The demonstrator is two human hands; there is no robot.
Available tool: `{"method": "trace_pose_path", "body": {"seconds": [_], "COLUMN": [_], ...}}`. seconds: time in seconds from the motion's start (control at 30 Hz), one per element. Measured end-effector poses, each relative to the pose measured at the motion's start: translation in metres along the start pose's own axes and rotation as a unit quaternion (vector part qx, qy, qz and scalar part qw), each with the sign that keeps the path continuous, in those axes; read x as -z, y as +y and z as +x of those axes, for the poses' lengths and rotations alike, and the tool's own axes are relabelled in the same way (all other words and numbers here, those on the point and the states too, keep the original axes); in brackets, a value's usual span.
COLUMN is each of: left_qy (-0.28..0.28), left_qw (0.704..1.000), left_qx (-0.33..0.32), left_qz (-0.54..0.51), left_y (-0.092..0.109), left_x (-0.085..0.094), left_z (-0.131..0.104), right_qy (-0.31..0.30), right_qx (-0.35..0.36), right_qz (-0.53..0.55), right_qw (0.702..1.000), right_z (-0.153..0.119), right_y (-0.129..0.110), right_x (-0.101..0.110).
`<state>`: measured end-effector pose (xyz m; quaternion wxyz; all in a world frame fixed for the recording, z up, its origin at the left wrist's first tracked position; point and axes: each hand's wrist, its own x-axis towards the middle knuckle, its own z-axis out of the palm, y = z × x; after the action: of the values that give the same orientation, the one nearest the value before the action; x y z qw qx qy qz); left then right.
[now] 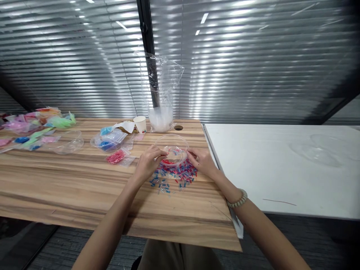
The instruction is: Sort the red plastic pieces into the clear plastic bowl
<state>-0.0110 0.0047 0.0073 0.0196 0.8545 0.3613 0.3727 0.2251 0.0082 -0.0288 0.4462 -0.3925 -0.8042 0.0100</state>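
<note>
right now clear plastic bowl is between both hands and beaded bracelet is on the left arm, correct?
The head view shows the beaded bracelet on the right arm, not left; the clear plastic bowl is between the left hand and right hand.

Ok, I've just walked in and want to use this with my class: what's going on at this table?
A person has both hands at a clear bowl: the left hand at its left side, the right hand at its right. Red, blue and clear bits lie loose on the table around its near side. Whether the bowl is lifted is hard to tell. A bag of red bits lies to the left, and a cup stands farther back.
</note>
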Motion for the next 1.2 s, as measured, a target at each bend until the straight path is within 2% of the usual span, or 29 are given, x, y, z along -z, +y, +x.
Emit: {"method": "trace_pose_path", "body": {"seconds": [1.2], "left_qy": [-0.032], "left_qw": [0.999], "left_qx": [0.018], "left_qz": [0.031], "left_y": [-0.0013], "left_x": [-0.0012], "left_z": [0.0007], "right_qy": [-0.008], "right_qx": [-0.010], "right_qz": [0.009], "right_qw": [1.000], "right_z": [0.0005], "right_y": [-0.0006], "right_x": [0.0009]}}
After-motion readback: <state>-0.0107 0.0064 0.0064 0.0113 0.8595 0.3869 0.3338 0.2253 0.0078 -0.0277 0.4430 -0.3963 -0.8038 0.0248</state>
